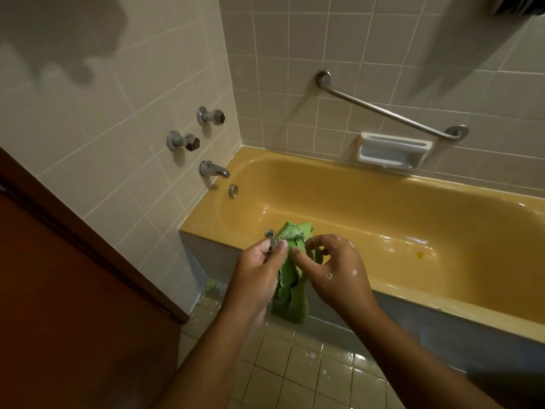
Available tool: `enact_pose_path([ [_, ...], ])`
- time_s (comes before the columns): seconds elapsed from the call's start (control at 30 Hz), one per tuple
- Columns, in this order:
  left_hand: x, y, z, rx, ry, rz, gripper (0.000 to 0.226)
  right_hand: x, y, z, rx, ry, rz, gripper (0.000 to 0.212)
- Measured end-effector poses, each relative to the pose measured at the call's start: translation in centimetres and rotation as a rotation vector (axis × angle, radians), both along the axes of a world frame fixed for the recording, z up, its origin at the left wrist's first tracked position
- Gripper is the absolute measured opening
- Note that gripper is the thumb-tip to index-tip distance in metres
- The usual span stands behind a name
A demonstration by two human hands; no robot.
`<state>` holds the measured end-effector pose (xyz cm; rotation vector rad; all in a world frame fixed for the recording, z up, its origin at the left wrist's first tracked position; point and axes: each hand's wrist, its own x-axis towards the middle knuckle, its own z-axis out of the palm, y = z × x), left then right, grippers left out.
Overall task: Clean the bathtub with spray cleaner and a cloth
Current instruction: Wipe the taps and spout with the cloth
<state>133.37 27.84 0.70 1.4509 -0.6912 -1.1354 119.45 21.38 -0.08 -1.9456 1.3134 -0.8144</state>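
A: Grip?
B: We see left hand (259,270) and right hand (334,270) both pinching the crumpled green cloth (290,293) near its top.
A: Cloth location?
B: Hanging at the near rim of the mustard-yellow bathtub (354,196), by the round metal drain (270,233).
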Motion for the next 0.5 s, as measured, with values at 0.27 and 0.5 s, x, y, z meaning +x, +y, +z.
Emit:
enact_pose_path([
  [0.27,1.0,-0.2,-2.2,0.088,-0.058,0.222,0.036,-0.4,-0.4,-0.3,0.391,-0.362,0.015,0.018],
  [0.5,2.2,0.3,-3.2,0.205,-0.018,0.368,0.052,-1.1,-0.8,1.9,0.734,-0.777,0.047,0.019],
])
